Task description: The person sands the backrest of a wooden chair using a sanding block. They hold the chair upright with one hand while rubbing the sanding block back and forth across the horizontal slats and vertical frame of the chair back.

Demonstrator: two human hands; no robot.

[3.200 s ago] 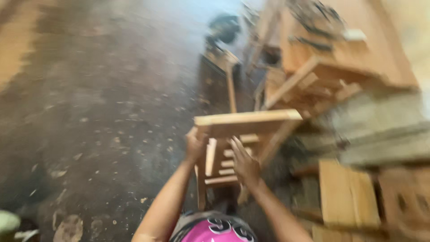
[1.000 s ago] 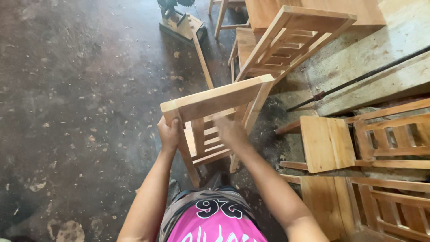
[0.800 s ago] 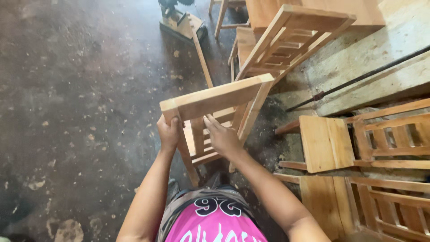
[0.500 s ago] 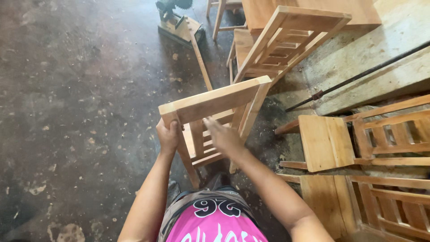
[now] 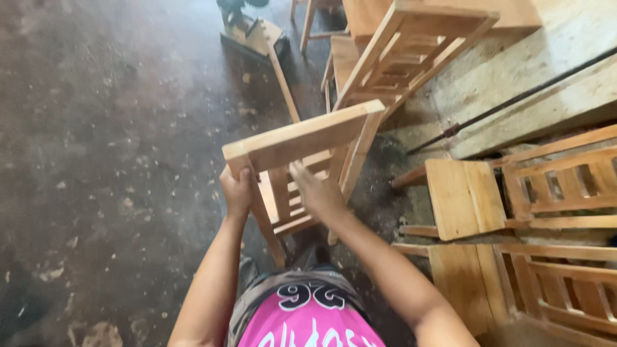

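Head view, single camera looking down the person's arms.

Left hand (image 5: 236,191): fingers curled closed around the near-left upright of a small unfinished wooden chair (image 5: 302,138), just below the corner of the top board. Grip looks firm; thumb side faces the camera.

Right hand (image 5: 316,193): fingers extended and nearly flat, laid against the slatted part of the same chair, just right of the left hand. Palm is turned away from the camera, so whether any finger hooks around a slat cannot be told. It touches the wood but shows no closed grasp.

Chair position: directly ahead of both hands, tilted, its flat top board slanting up and to the right above the knuckles. One leg runs down from the left hand toward the person's lap. Slats sit between the two hands and under the right palm.

Surroundings, taken from the hands:
- Beyond the chair, up and to the right: a second slatted wooden frame (image 5: 411,51), leaning, also bare wood.
- Far ahead, beyond the left hand: a power tool (image 5: 241,26) on the floor, partly cut off by the top edge, with a thin wooden stick (image 5: 283,80) slanting back from it toward the held chair.
- Well right of the right hand: more chairs lying on their sides (image 5: 508,199), stacked one below another.
- Left of the left hand: dark concrete floor (image 5: 96,160) speckled with sawdust and chips.
- Below both forearms: the person's pink shirt (image 5: 308,321).
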